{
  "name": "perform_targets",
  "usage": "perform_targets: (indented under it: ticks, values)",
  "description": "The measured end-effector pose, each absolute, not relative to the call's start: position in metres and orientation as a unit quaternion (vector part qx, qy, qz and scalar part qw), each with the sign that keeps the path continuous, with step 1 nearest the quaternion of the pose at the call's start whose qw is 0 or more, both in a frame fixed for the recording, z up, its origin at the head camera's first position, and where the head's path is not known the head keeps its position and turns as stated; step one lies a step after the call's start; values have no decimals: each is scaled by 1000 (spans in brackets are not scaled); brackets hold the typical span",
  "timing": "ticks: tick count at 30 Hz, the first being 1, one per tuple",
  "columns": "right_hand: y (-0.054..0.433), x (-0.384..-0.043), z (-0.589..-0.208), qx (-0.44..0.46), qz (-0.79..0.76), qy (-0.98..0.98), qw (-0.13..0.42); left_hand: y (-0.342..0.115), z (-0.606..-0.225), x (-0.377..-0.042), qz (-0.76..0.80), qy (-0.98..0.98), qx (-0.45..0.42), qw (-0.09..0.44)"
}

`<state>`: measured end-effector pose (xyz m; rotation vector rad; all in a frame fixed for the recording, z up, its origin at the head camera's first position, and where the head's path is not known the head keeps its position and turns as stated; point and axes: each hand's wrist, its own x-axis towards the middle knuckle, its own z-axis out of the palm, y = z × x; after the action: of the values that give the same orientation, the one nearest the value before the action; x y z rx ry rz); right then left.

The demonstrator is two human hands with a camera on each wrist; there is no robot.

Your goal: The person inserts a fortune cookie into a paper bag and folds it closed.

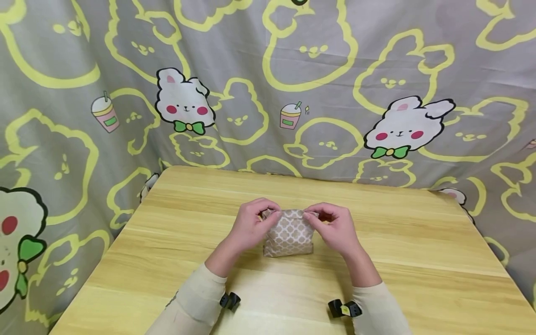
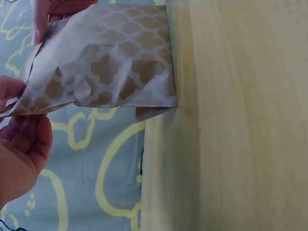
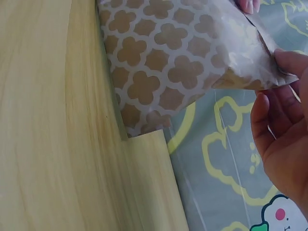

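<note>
A brown paper bag (image 1: 290, 238) with a white quatrefoil pattern stands on the table, its top edge turned toward the far side. My left hand (image 1: 253, 224) pinches the upper left corner between thumb and fingers. At the upper right corner, my right hand (image 1: 335, 228) pinches the same edge. In the left wrist view the bag (image 2: 120, 62) looks creased near the left hand (image 2: 21, 154). The right wrist view shows the bag's smoother side (image 3: 159, 57), with the right hand's (image 3: 284, 139) thumb on top of the rim and its fingers below. The bag's contents are hidden.
The wooden table (image 1: 418, 242) reaches out on both sides of the bag. A grey curtain (image 1: 251, 60) with rabbit and drink-cup prints hangs along its far edge and sides. Black wrist cameras (image 1: 230, 301) are strapped over the pale sleeves (image 1: 197, 298).
</note>
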<state>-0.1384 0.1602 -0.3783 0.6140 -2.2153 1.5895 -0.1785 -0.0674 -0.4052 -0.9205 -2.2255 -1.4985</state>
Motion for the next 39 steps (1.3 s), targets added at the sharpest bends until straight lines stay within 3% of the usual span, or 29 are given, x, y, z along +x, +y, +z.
perform_targets:
  ticks: [12, 39]
  values:
    - [153, -140, -380, 256, 548, -773, 192, -54, -389, -184, -500, -775, -369, 119]
    - [157, -141, -385, 241, 569, -764, 186, -69, -385, -182, -501, -799, -321, 86]
